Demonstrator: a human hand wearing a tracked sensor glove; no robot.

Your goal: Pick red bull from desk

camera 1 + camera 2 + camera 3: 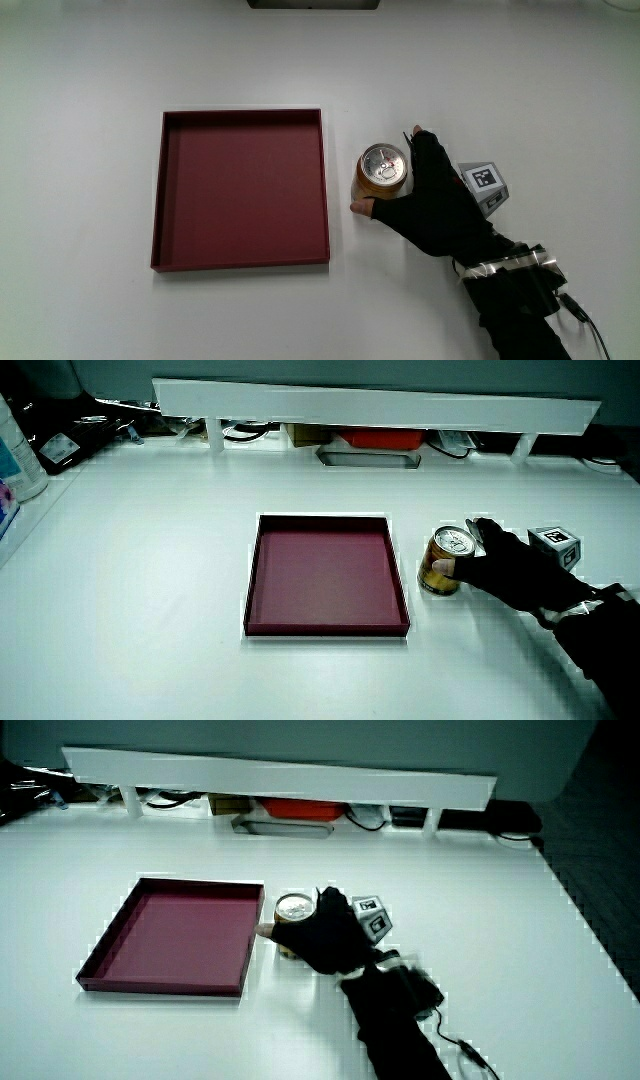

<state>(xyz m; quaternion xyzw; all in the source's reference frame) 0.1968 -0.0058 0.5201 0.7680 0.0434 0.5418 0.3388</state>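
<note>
While the hands wrap the Red Bull can, the maroon tray beside it holds nothing.

My table, with 1 red tray on it

I see a white table with 1 flat, square red tray lying on it. A low white partition stands at the table's edge, farther from me than the tray.

Tabletop: white, evenly lit.
Partition: low white rail at the table's edge, farthest from the person.
Under partition: cables, clutter.
</note>
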